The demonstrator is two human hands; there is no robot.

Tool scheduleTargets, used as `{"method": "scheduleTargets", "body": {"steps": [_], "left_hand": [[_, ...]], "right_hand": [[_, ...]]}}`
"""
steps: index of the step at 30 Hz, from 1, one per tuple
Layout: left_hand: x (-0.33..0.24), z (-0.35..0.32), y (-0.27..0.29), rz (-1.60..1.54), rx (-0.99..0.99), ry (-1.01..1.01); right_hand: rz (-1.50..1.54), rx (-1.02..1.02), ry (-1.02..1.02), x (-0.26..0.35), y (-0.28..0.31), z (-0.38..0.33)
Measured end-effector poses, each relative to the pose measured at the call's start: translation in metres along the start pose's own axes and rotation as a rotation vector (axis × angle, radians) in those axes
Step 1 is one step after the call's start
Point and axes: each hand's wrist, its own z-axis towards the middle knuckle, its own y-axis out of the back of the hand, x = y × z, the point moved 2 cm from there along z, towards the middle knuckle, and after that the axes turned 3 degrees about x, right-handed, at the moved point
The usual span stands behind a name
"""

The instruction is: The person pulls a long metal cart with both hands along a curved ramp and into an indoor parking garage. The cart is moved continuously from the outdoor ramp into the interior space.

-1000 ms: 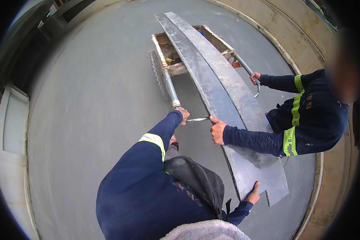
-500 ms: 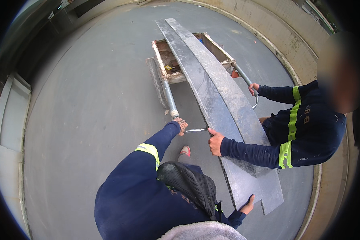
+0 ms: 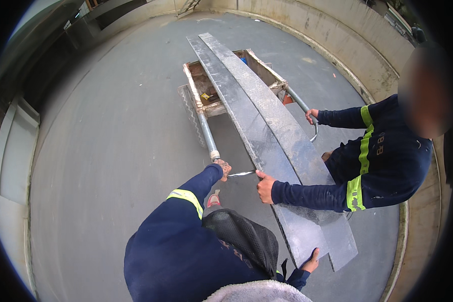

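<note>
Two long grey stone slabs, a left one (image 3: 246, 126) and a right one (image 3: 274, 103), lie side by side lengthwise on a handcart (image 3: 210, 108) with a box-shaped bed. My left hand (image 3: 223, 169) is closed round the end of the cart's left metal handle (image 3: 207, 133). Low in the view, my right hand (image 3: 311, 262) grips the near end of the left slab, thumb on top; its fingers are hidden underneath. A co-worker at the right has one hand (image 3: 312, 117) on the cart's right handle (image 3: 298, 98) and the other (image 3: 265, 187) on the slab's left edge.
Grey floor (image 3: 110, 151) surrounds the cart. A curving concrete wall (image 3: 347, 45) runs along the far and right sides, and a low white wall (image 3: 15, 151) stands at the left. A cart wheel (image 3: 191, 113) shows at the left. My shoe (image 3: 213, 199) is below my left hand.
The cart and the slabs' far ends have shifted slightly left and down in view. My visible foot has moved left and lower. Both my hands keep their grips, as do the co-worker's.
</note>
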Motion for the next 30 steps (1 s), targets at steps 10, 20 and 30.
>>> {"method": "scheduleTargets", "body": {"steps": [10, 20, 30], "left_hand": [[-0.092, -0.094, 0.103, 0.040, 0.151, 0.090], [-0.125, 0.001, -0.016, -0.004, 0.214, 0.122], [-0.133, -0.031, -0.075, -0.027, -0.164, -0.032]], "right_hand": [[-0.117, -0.139, -0.118, 0.112, 0.098, -0.040], [0.059, 0.026, -0.021, 0.079, 0.138, 0.024], [0.021, 0.019, 0.079, -0.066, 0.143, 0.007]]}}
